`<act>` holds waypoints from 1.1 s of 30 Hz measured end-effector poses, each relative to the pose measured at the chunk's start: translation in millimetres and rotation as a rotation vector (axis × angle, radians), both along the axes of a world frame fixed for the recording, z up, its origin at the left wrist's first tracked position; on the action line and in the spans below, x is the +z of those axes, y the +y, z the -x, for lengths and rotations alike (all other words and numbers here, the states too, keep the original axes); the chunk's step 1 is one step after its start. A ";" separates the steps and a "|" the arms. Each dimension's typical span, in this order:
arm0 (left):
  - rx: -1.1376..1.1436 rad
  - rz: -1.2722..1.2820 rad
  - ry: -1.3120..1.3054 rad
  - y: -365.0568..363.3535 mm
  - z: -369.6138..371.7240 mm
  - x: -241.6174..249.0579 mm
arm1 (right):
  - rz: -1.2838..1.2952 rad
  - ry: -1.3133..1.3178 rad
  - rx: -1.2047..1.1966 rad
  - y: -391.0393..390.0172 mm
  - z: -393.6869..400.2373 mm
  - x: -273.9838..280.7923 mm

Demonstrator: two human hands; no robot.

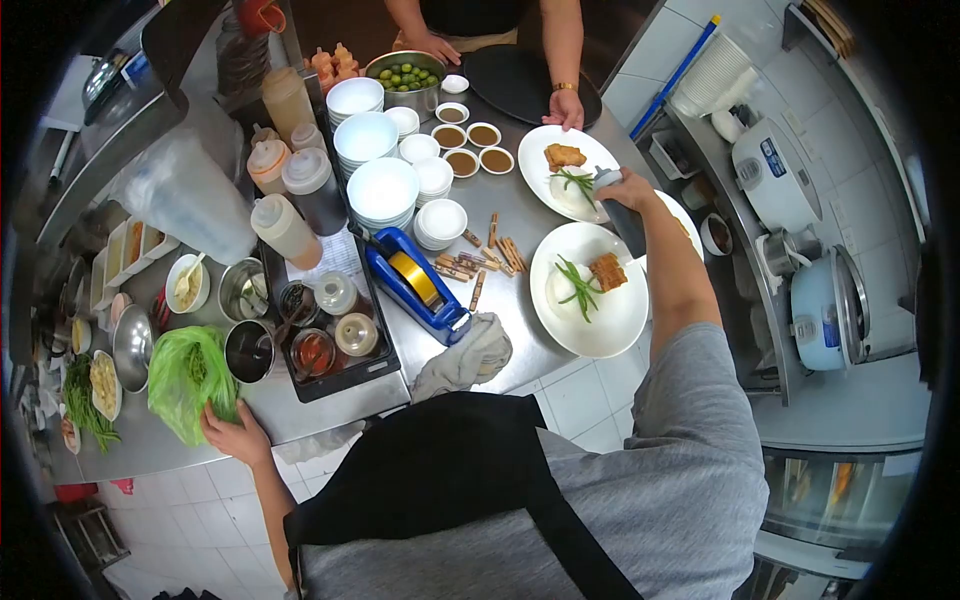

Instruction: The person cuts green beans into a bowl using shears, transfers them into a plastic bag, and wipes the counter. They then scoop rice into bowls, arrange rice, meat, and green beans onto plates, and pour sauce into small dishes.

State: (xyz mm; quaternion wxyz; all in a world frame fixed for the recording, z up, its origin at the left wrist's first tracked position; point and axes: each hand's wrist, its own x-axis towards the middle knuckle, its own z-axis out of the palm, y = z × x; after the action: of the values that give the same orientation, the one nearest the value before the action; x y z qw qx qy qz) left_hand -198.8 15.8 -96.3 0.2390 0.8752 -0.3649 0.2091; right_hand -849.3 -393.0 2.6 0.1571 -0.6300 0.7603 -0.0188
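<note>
My right hand [634,190] is wrapped around a dark squeeze bottle [625,228], held tilted with its grey cap end upward beside the plates. Close to it is a white plate [540,150] with a browned fried piece [566,156], green beans [576,182] and a white mound. A nearer white plate [560,335] carries similar food. Part of a third plate [684,222] shows behind my forearm. My left hand [236,434] has its fingers apart at the counter's front edge, against a green plastic bag [190,375] of greens.
Across the counter, a co-worker's hand [566,108] touches the far plate's rim. Stacked white bowls [383,190], small sauce dishes [461,162], a blue tape dispenser [415,285] and a grey cloth [465,355] occupy the middle. Several squeeze bottles [310,185] stand leftward.
</note>
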 end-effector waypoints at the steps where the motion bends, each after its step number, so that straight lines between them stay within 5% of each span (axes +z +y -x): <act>1: 0.001 -0.001 0.004 -0.2 0.8 1.2 | 0.002 0.022 -0.002 -1.9 -0.9 -1.3; 13: -0.013 0.009 -0.010 -0.4 -1.1 -1.3 | -0.014 0.066 -0.021 -1.5 -18.1 9.8; 23: -0.021 0.008 0.021 1.5 -3.6 -3.0 | 0.515 -0.686 -0.165 39.5 28.0 29.9; 25: -0.021 -0.006 -0.013 1.2 -6.1 -6.2 | 0.498 -0.633 -0.175 68.1 25.8 65.7; 33: -0.009 -0.018 -0.038 2.3 -11.2 -11.8 | 0.286 -0.305 -0.258 102.7 150.7 41.5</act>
State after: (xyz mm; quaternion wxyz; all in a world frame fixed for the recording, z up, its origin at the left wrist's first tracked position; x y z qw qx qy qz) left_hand -187.6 18.1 -108.1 0.2249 0.8715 -0.3754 0.2214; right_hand -1000.0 -290.3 44.0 0.1756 -0.5335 0.7915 -0.2409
